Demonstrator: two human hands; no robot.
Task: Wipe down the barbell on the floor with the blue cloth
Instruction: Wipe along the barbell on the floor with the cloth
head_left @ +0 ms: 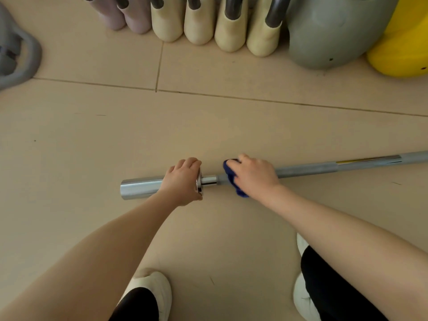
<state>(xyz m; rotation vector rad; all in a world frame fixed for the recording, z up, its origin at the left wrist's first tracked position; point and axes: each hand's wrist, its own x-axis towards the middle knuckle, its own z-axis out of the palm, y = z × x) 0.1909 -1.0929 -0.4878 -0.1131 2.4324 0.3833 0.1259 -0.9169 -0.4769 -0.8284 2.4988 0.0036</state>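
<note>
Barbell (pixel 308 169) lies on the beige tiled floor (pixel 208 126), running from a chrome sleeve at the left up and off the right edge of the view, its grey shaft carrying a shinier band near that edge. The left hand (pixel 183 181) sits over the inner end of the sleeve, right against the chrome collar; its grip is wrapped around the metal, fingers curled over the far side. The right hand (pixel 254 176) is just beside it on the shaft, a short stretch of bright collar showing between the two. Its grip is clenched on the blue cloth (pixel 232 179), which is bunched around the shaft and pressed to it (a fold hangs out below the palm, close to the floor). Both bare forearms reach in from the bottom of the view.

Below the arms, two white shoes (pixel 152 288) and dark trouser legs show the person standing or crouching close to the bar.

Along the far edge of the floor stands a row of dumbbells (pixel 208 22), two pinkish and four cream, with dark handles. To their right sit a large grey kettlebell (pixel 331 35) and a yellow one (pixel 403 49), touching each other. Another grey weight (pixel 18 56) lies at the far left, well apart from the barbell.
</note>
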